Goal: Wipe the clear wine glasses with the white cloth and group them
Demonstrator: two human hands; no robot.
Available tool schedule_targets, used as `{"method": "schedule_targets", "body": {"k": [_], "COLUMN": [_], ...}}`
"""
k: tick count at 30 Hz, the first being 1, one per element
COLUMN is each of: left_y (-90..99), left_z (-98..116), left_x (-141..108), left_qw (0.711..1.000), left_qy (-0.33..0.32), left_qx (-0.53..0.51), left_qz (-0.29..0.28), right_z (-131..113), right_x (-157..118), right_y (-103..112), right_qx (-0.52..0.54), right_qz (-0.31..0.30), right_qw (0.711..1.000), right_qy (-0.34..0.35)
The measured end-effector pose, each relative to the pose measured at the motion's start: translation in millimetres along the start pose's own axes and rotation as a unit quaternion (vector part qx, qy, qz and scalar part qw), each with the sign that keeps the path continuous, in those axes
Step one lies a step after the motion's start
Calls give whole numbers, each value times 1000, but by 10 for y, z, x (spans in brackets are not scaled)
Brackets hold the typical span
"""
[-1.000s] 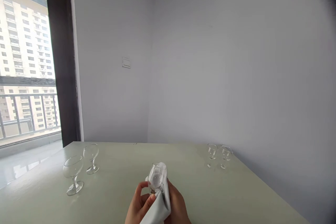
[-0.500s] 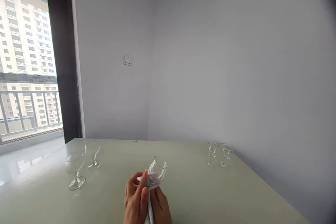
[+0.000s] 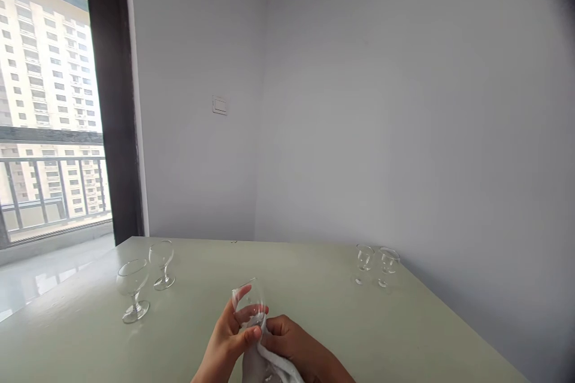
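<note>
My left hand (image 3: 230,335) is wrapped around the bowl of a clear wine glass (image 3: 255,295), its fingers showing through the glass. The rim points up and leans slightly left. My right hand (image 3: 290,338) pinches a white cloth (image 3: 281,364) against the lower part of the glass. The cloth hangs below both hands toward the bottom edge of the head view. Cloth and fingers hide the stem and foot of the glass.
On the pale green table (image 3: 314,293), two stemmed glasses stand at the left, one nearer (image 3: 134,282) and one farther (image 3: 162,260). Two smaller glasses, one (image 3: 364,258) beside the other (image 3: 389,260), stand at the far right. Grey walls (image 3: 323,131) rise behind.
The held glass has moved left and now tilts left instead of right. My left hand has opened around its bowl, and my right hand has come out to the right with the cloth.
</note>
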State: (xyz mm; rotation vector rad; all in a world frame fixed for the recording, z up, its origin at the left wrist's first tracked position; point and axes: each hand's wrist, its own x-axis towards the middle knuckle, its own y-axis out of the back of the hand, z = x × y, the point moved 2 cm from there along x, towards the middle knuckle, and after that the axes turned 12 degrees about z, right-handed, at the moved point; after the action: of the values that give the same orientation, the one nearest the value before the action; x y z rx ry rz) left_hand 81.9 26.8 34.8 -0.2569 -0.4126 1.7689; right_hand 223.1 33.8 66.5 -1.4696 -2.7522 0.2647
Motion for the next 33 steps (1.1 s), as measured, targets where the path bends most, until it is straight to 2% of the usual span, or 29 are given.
{"method": "schedule_targets", "body": {"k": [3, 5, 8, 10, 11, 13, 15, 16, 18, 19, 20, 21, 22, 25, 27, 30, 33], "left_y": [-4, -12, -1, 29, 46, 68, 67, 57, 26, 11, -1, -12, -24, -100, -195, -378, -567], "left_z": [1, 14, 76, 147, 184, 242, 261, 256, 232, 221, 216, 221, 238, 352, 459, 605, 690], "left_x": [2, 9, 26, 36, 39, 43, 43, 40, 27, 15, -1, -21, -45, -128, -175, -209, -200], "left_qw": [999, 997, 994, 989, 985, 980, 978, 978, 980, 980, 979, 978, 977, 979, 979, 976, 974], "left_qy": [-24, -33, -24, -22, -23, -13, 16, 36, 78, 99, 118, 133, 143, 168, 170, 142, 89], "left_qx": [18, 27, 35, 47, 55, 64, 58, 46, 14, 2, -6, -12, -17, -56, -98, -160, -205], "left_qz": [44, 71, 104, 140, 160, 188, 200, 198, 181, 172, 165, 160, 154, 105, 58, 29, 43], "right_z": [-53, -92, -191, -290, -339, -402, -378, -327, -176, -105, -57, -42, -60, -249, -388, -460, -355], "right_x": [-34, -38, -36, -54, -72, -112, -140, -144, -131, -119, -112, -116, -132, -211, -244, -226, -168], "right_y": [-7, 7, 103, 205, 250, 275, 185, 110, -40, -93, -127, -140, -136, -51, 22, 93, 104], "right_qx": [-164, -293, -448, -507, -520, -510, -497, -510, -576, -609, -621, -608, -568, -374, -241, -34, 185], "right_qz": [49, 107, 181, 216, 229, 220, 154, 113, 59, 55, 61, 71, 74, 56, 58, 88, 100], "right_qw": [983, 943, 865, 823, 811, 816, 821, 808, 749, 719, 704, 711, 737, 860, 922, 965, 961], "right_qy": [72, 113, 138, 136, 135, 161, 233, 272, 322, 331, 339, 348, 359, 342, 296, 246, 179]}}
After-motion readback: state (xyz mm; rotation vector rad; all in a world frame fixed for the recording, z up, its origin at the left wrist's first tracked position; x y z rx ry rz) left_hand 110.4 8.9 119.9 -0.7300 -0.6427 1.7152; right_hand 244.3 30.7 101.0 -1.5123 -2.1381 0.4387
